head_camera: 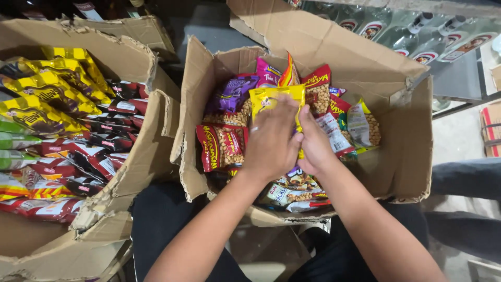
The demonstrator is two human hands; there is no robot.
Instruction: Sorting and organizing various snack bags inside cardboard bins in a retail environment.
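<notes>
Underfoot, a grey concrete floor (454,133) shows at the right, and at the far right edge a row of clear glass bottles (417,31) lies behind a dark metal frame. On the left stands a torn brown cardboard box (133,172) packed with glossy yellow snack bags (47,99) at the far side, dark red packets (104,141) in the middle and a green packet (15,141) at its left edge. Just right of it, resting on the person's dark-trousered lap, is a second open brown cardboard box (407,151) holding mixed snacks: a purple bag (232,94) far left, a red bag of peanuts (222,146) near left, a pink packet (266,73) and more red nut bags (318,89) at the far side. Both hands are together over this box, touching each other: the left hand (271,138) and the right hand (315,143) are closed on a flat yellow plastic snack packet (274,99), held upright above the middle of the box's contents.
</notes>
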